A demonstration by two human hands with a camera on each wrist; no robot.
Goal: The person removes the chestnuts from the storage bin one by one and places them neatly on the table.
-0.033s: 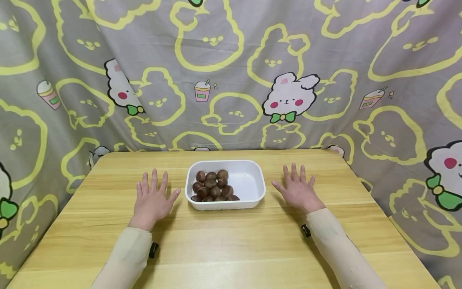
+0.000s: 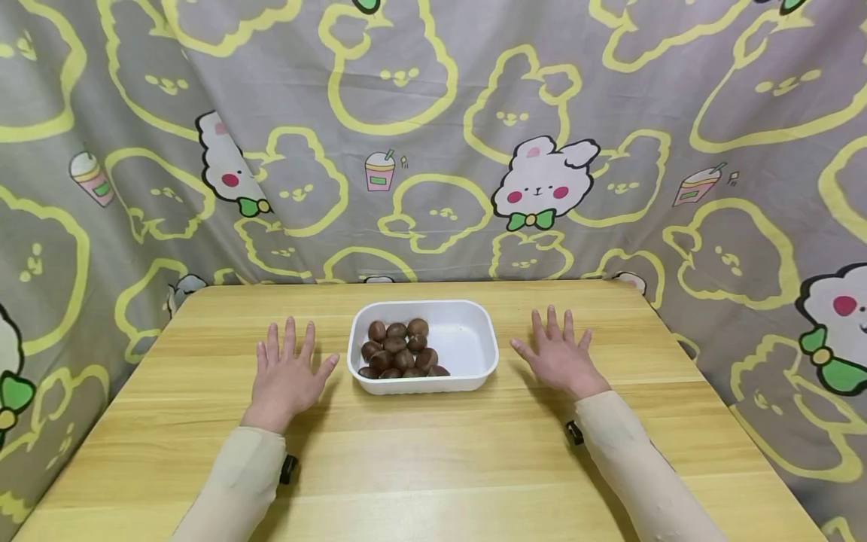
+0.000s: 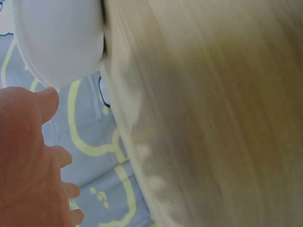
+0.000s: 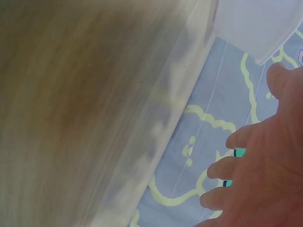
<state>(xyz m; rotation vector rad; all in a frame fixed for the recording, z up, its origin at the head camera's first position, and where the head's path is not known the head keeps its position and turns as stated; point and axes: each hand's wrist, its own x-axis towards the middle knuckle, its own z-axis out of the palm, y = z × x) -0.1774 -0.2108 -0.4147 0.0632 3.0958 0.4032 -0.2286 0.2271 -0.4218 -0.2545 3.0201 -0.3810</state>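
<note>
A white rectangular tray [image 2: 474, 382] rests on the table, with several glossy brown chestnuts [image 2: 403, 360] gathered in its left part; the right part shows bare bottom. To the left of the tray is my left hand [image 2: 287, 380], palm down, fingers spread and holding nothing. On the other side my right hand [image 2: 564, 360] is spread in the same way, apart from the tray. Both hands cast shadows on the tabletop. In the left wrist view the tray's end wall [image 3: 61, 42] appears beyond the thumb; the right wrist view shows the opposite end wall [image 4: 255, 23]. Neither wrist view shows the chestnuts.
The wooden table [image 2: 420, 467] extends around the tray and toward me. Behind it and at both sides hangs a grey curtain [image 2: 433, 150] with yellow cartoon outlines. A small black device sits at each wrist, below the beige sleeves [image 2: 237, 474].
</note>
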